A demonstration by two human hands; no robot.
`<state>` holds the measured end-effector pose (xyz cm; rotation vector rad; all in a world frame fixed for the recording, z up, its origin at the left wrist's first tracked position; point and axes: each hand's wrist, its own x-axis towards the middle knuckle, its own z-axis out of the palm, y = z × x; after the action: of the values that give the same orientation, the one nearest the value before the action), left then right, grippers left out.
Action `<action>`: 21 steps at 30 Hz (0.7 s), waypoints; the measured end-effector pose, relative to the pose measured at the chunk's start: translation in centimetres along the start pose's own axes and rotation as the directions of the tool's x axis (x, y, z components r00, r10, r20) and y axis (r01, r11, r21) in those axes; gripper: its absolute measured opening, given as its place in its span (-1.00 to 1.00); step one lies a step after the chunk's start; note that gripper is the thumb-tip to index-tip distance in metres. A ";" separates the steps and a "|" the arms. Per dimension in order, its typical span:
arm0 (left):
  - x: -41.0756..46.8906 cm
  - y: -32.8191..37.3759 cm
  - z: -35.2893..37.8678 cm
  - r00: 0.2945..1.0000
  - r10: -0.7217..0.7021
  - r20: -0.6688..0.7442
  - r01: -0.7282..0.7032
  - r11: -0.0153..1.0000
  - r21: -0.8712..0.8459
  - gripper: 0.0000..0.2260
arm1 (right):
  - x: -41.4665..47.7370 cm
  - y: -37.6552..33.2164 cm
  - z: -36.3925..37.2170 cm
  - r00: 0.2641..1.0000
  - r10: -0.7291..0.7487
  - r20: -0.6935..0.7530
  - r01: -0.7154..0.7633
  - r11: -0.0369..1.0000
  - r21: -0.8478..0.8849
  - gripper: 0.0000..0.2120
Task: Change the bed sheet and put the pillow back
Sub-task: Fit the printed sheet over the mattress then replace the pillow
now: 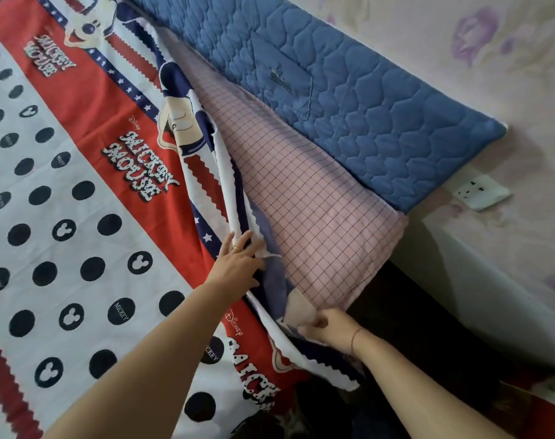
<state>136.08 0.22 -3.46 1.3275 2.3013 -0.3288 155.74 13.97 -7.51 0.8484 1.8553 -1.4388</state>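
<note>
A red, white and navy cartoon-print bed sheet (80, 172) with black dots covers the bed on the left. Its edge is bunched along a long pink checked pillow (308, 217) that lies at the head of the bed. My left hand (238, 264) presses on the bunched sheet edge beside the pillow, fingers fairly straight, a ring on one finger. My right hand (330, 324) grips the sheet's edge at the pillow's near end, fingers curled round the fabric. The pillow's underside is hidden.
A blue quilted headboard pad (349, 96) leans against the floral wallpapered wall (507, 74) behind the pillow. A white wall socket (480, 191) sits right of the pad. A dark gap (428, 327) runs between bed and wall.
</note>
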 end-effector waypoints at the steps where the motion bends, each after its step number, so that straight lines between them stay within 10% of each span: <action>1: 0.2 -0.2 0.0 1.000 0.000 0.012 0.000 1.000 -0.004 -0.68 | -0.1 0.4 0.0 1.000 0.001 0.024 -0.002 1.000 0.021 -0.66; 15: -0.2 -1.9 0.0 0.998 0.060 -0.020 -0.056 0.985 0.165 -0.74 | -1.6 1.4 1.1 0.996 -0.084 0.013 0.083 0.995 0.060 -0.90; 21: -1.1 -2.5 0.4 0.990 0.032 -0.136 -0.039 0.998 -0.048 -0.81 | -2.1 1.6 1.4 0.991 -0.118 -0.068 0.130 0.968 0.216 -0.89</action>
<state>134.53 -2.05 -3.30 1.4027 2.3759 -0.1721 158.42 12.67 -7.00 0.8980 1.8402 -1.7404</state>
